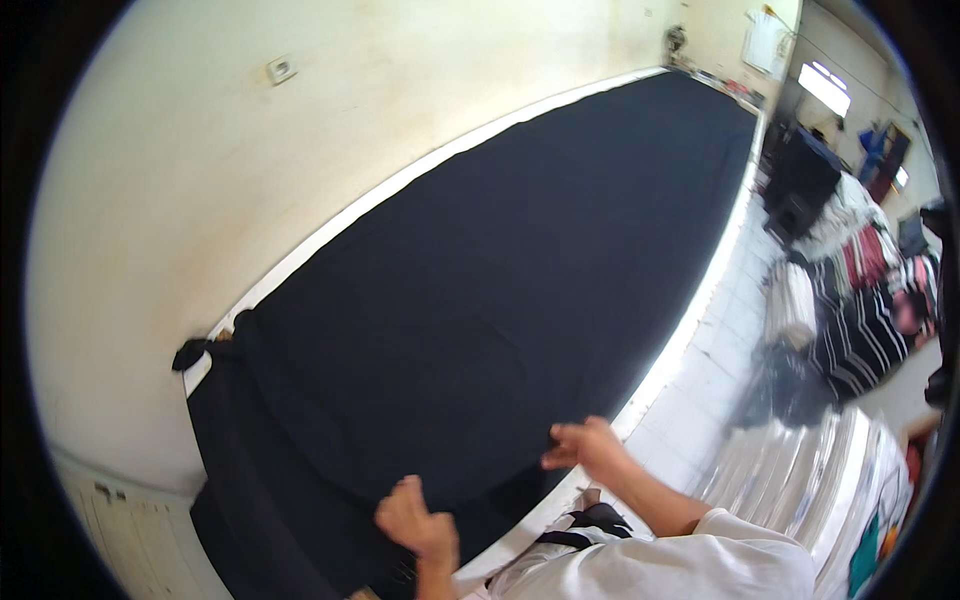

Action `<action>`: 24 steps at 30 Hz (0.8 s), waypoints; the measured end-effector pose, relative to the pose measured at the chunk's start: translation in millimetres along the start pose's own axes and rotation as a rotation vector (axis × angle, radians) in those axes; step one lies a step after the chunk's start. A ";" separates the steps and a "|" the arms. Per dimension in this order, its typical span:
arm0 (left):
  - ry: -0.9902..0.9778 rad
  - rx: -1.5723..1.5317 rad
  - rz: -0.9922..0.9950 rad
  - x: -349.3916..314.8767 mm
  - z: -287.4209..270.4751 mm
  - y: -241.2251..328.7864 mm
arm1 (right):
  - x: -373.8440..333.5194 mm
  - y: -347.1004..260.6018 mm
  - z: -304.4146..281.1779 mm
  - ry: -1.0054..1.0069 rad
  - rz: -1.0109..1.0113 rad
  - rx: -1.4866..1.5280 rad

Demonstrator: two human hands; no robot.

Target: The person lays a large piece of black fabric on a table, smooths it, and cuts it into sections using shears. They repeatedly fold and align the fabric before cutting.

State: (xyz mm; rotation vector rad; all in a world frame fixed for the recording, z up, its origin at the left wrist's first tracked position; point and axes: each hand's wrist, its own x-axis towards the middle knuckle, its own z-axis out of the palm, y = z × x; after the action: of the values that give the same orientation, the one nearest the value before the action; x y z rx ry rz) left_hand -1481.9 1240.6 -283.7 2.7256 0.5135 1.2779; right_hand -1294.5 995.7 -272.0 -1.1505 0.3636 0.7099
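Note:
A wide sheet of black fabric point(480, 270) lies spread along a long white table, with a few soft creases near me. Over the near part of the fabric is my left hand point(408, 518), slightly blurred, its fingers stretched forward and its thumb apart. Further right, by the table's right edge, my right hand point(588, 447) points its parted fingers leftward over the cloth. Neither hand shows anything in it. Whether the fingertips touch the fabric I cannot tell. At the near left corner the cloth is bunched, and part of it hangs over the end.
A pale wall with a socket point(281, 69) runs along the table's left side. The white table edge point(690, 318) borders a tiled floor point(700, 365) on the right. Beyond stand wrapped white stacks point(800, 475) and striped fabric piles point(862, 340). A fan point(676, 38) is at the far end.

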 end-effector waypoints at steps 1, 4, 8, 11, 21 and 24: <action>0.050 0.045 -0.007 8.3 -19.8 -16.4 | 27.9 -29.2 -15.8 0.053 0.083 -0.140; 0.042 0.208 0.059 19.3 -75.0 -32.8 | 113.9 -114.9 -76.3 0.357 -0.206 0.101; -0.108 0.339 -0.006 4.2 -113.2 -6.3 | 166.9 -202.0 -175.4 0.243 -0.551 0.129; -0.301 0.464 -0.059 -23.7 -118.1 11.3 | 158.1 -208.9 -214.6 0.165 -0.517 -0.126; -0.604 0.530 -0.055 -111.2 -104.8 -8.3 | 187.3 -174.2 -280.3 0.194 -0.064 -0.255; -0.643 0.455 -0.082 -118.8 -88.7 -1.2 | 228.4 -200.4 -321.5 0.239 -0.225 -0.119</action>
State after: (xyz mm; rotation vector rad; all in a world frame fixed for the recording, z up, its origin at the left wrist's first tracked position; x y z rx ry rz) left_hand -1620.2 1196.2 -313.4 3.1853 0.8975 0.2257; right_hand -963.0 728.5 -392.3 -1.3702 0.3880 0.4017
